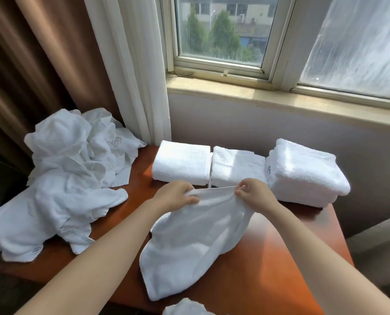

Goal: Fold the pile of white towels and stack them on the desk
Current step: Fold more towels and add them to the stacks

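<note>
We see left hand [178, 193] and right hand [249, 192] pinching towel [189, 246] edge; corners possibly misaligned, risking a crooked fold near pile [60, 183].

White all over: the held towel [189, 242] is plain white, the crumpled pile [60, 189] is white with a faint grey monogram on one piece, and the folded stacks [237, 167] are bright white. The desk [269, 269] is a glossy reddish-orange wood. Behind are a brown curtain [30, 64] in lighter and darker bands, a sheer white curtain [132, 64], and green trees [223, 35] outside.
</note>
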### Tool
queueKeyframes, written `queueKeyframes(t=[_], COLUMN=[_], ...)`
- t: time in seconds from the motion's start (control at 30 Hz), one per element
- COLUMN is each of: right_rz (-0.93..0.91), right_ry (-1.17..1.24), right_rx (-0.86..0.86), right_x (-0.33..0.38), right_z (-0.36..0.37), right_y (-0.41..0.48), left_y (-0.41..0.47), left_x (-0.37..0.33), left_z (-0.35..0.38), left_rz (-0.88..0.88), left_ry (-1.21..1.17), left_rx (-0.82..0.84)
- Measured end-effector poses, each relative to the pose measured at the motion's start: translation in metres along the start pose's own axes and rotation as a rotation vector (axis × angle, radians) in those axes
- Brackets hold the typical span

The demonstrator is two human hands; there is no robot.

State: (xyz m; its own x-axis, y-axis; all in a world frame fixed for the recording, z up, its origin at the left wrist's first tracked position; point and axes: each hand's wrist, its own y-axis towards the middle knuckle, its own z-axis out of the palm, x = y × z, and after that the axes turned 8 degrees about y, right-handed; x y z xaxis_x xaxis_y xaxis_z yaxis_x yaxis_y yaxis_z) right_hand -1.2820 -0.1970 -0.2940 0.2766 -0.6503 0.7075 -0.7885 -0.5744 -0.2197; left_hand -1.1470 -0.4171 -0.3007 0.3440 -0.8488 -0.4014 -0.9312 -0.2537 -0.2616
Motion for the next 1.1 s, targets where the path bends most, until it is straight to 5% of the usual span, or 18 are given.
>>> queueKeyframes(t=[0.27,0.67,0.87,1.1], right_rz=[-0.296,-0.357,-0.247,-0.097], right_ry=[0.075,0.112,0.002,-0.011], right_rx=[0.27,0.327,0.355,0.16], right_x=[0.028,0.041,0.038,0.022], right_z=[0.023,0.025,0.028,0.015], right_y=[-0.005,-0.01,-0.013,-0.008], left_y=[0.004,-0.004,-0.009,-0.012], left_x=[-0.017,-0.013,-0.019,-0.005], left_z=[-0.003,-0.006,-0.005,-0.008], left_rz=[0.101,0.156,0.109,0.014], left_ry=[0.102,0.045,0.036,0.026], left_rx=[-0.041,0.018,-0.059,-0.071])
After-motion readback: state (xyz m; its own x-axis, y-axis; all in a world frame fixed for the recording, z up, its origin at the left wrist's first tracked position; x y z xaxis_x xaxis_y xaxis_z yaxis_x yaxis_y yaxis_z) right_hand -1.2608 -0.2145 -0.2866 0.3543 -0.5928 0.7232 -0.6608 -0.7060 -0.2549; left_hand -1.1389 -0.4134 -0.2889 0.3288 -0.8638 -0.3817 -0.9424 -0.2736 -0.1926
